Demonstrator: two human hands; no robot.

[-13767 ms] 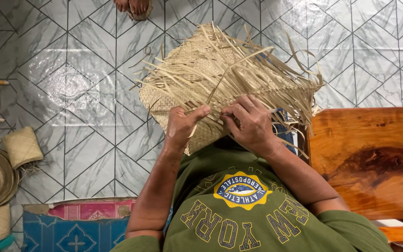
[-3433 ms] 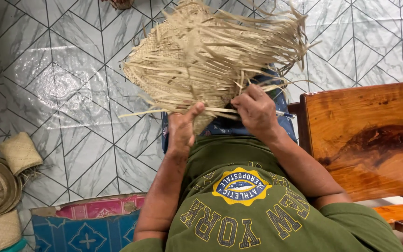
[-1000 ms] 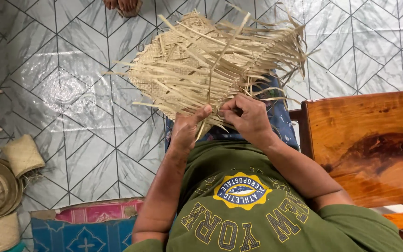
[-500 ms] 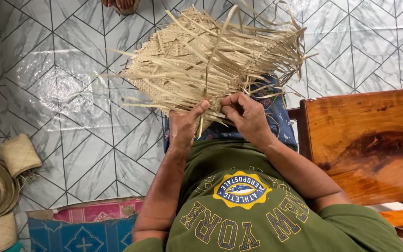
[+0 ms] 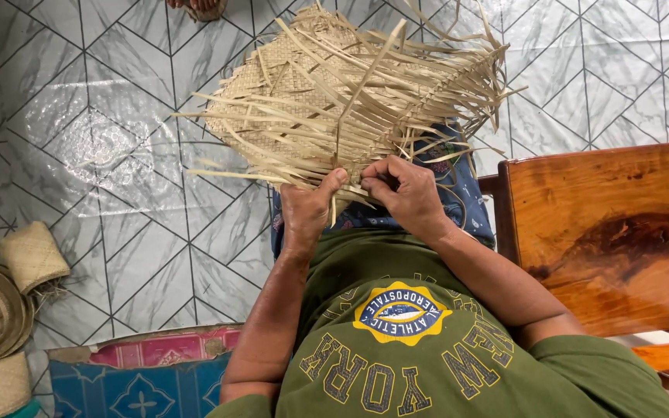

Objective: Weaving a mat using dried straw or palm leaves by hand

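Observation:
A half-woven basket of pale straw strips [image 5: 327, 93] rests on my lap, its loose ends sticking out on all sides. My left hand [image 5: 307, 210] pinches strips at the near edge of the weave. My right hand [image 5: 406, 193] grips strips right beside it, fingers curled on the same edge. I wear a green printed shirt [image 5: 412, 340] and blue patterned trousers [image 5: 451, 186].
A polished wooden chair [image 5: 598, 232] stands at my right. Finished woven straw pieces [image 5: 9, 310] are stacked at the left edge on the tiled floor. A red and blue patterned mat [image 5: 149, 371] lies below. Someone's foot [image 5: 195, 8] shows at the top.
The basket has turned and shifted slightly in my lap over the last seconds. Both hands stay together at its near edge, working the strips.

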